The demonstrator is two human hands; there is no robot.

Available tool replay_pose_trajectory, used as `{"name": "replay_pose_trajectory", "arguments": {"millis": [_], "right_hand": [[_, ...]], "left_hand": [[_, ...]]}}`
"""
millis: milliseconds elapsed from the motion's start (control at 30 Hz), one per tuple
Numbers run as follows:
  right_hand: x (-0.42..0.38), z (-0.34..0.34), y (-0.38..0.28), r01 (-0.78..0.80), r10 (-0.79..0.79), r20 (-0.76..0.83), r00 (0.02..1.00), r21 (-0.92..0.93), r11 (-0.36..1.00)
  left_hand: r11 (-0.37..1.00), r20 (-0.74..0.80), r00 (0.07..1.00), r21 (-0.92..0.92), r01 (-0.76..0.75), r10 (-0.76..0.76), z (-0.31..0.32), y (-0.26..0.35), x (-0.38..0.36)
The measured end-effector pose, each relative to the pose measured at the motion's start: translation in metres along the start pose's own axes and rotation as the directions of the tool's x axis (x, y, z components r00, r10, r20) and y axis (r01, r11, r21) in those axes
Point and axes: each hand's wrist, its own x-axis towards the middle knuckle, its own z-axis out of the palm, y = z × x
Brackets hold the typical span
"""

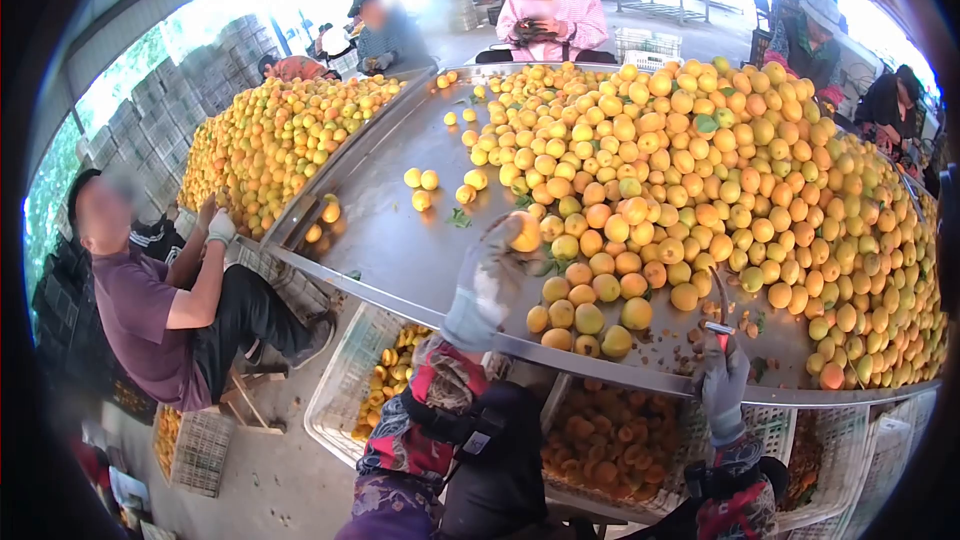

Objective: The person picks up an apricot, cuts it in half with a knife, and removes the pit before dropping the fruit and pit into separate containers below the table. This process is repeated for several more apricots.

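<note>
The right side of the bench (390,230) is covered by a fruit heap (720,160), spread from the far edge to the near right corner. Loose fruits (421,180) are scattered left of it. Beyond the left edge, a second heap (280,140) is piled. Below the near edge, a left crate (340,380), a middle crate (772,430) and a right crate (840,452) are lined up.

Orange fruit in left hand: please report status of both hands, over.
Left hand holding orange fruit over metal table. Right hand gripping red-handled tool. Small brown scraps on table beside tool; fruit pile ahead.
</note>
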Motion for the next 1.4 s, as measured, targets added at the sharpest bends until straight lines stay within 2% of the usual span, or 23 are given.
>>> {"name": "replay_pose_trajectory", "arguments": {"millis": [100,167,233,333,500,567,733,800,900,967,1033,1167,1400], "right_hand": [[-0.001,-0.001,-0.006,-0.032,0.031,0.017,0.999,0.041,0.999],[-0.001,-0.002,-0.002,-0.02,0.018,0.056,0.998,0.043,0.999],[-0.001,0.0,-0.005,-0.039,0.037,0.046,0.998,0.053,0.998],[0.0,-0.002,-0.005,-0.049,0.046,0.045,0.998,0.048,0.998],[-0.001,0.002,-0.009,-0.046,0.044,0.031,0.999,0.049,0.998],[-0.001,0.002,-0.009,-0.052,0.051,0.024,0.998,0.05,0.997],[-0.001,-0.001,-0.003,-0.042,0.041,0.037,0.998,0.024,0.999],[0.0,-0.001,-0.003,-0.037,0.036,0.046,0.998,0.019,0.999],[-0.001,0.003,-0.003,-0.077,0.074,0.036,0.997,0.066,0.995],[0.001,-0.001,0.004,-0.02,0.02,0.001,1.0,0.007,1.0],[0.001,-0.001,0.007,-0.027,0.027,0.023,0.999,0.009,1.0],[0.003,-0.009,0.017,-0.004,0.004,0.026,1.0,-0.001,1.0],[0.002,0.004,0.004,-0.02,0.02,-0.018,1.0,-0.017,1.0]], "left_hand": [[0.999,-0.047,0.998,0.011,-0.043,0.043,-0.01,0.015,0.01],[0.975,-0.087,0.982,0.164,-0.15,0.165,-0.021,0.026,0.021],[0.98,-0.1,0.984,0.153,-0.128,0.144,-0.035,0.045,0.029],[0.952,-0.168,0.965,0.264,-0.154,0.203,-0.04,0.07,0.028],[0.945,-0.105,0.979,0.297,-0.134,0.172,-0.069,0.091,0.031],[0.946,-0.236,0.948,0.292,-0.14,0.214,-0.065,0.091,0.029],[0.93,-0.178,0.957,0.329,-0.163,0.231,-0.063,0.089,0.033],[0.921,-0.239,0.941,0.362,-0.143,0.24,-0.057,0.088,0.031],[0.921,-0.241,0.948,0.374,-0.108,0.209,-0.065,0.092,0.032],[0.918,-0.288,0.926,0.377,-0.125,0.244,-0.075,0.096,0.031],[0.909,-0.209,0.951,0.395,-0.13,0.227,-0.08,0.105,0.032],[0.892,-0.287,0.921,0.436,-0.119,0.262,-0.084,0.118,0.027],[0.847,-0.244,0.911,0.502,-0.174,0.332,-0.097,0.144,0.027]]}}
